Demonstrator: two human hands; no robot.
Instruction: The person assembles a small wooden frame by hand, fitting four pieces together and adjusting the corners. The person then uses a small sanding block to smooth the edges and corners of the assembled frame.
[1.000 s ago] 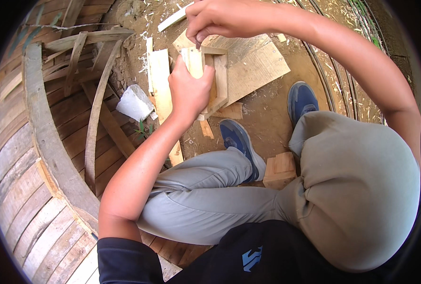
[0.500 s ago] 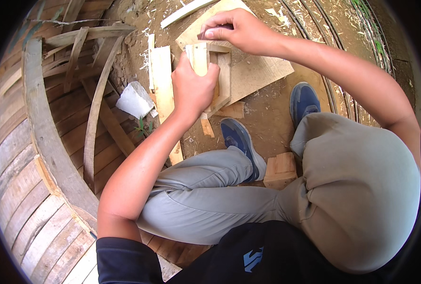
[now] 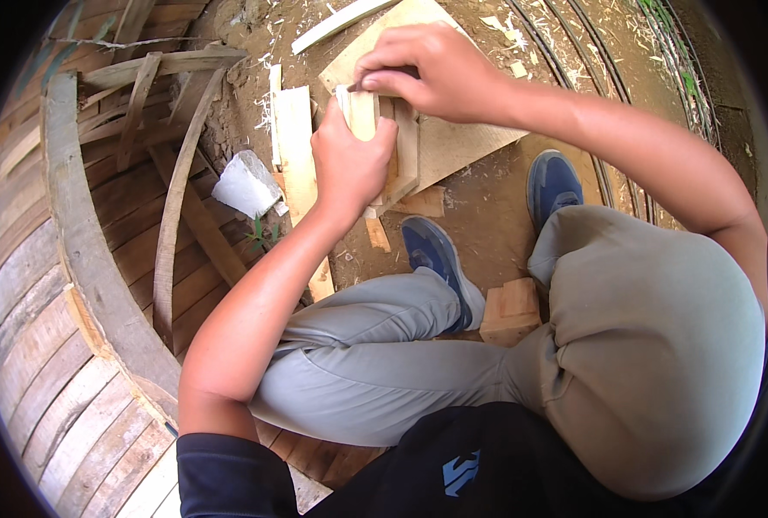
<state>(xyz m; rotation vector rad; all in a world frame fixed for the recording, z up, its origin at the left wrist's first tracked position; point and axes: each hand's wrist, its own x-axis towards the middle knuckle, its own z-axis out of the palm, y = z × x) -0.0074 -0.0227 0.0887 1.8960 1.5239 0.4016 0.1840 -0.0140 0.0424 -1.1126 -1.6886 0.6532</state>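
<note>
My left hand (image 3: 349, 162) is closed around a small pale wooden block (image 3: 364, 118), thumb on its right side and fingers hidden at the left. Right behind the block's far end is my right hand (image 3: 443, 72), its thumb and fingers pinched together. A thin dark piece (image 3: 355, 87) shows at those fingertips, touching or nearly touching the block's far end; its kind I cannot make out. Beside the block, on its right, stands a wooden piece with a raised edge (image 3: 408, 151), partly hidden by my hands. Under it lies a flat wooden board (image 3: 475, 129).
Long wooden strips (image 3: 297, 142) lie left of my hands, near a white stone-like chunk (image 3: 246, 184). A curved plank structure (image 3: 86, 233) fills the left side. A wooden block (image 3: 511, 311) sits by my shoes. Dark cables or hoses (image 3: 587, 60) and wood shavings cover ground at upper right.
My right hand has come slightly down and nearer, bringing the dark piece to the far end of the block. My left hand keeps its hold almost unmoved.
</note>
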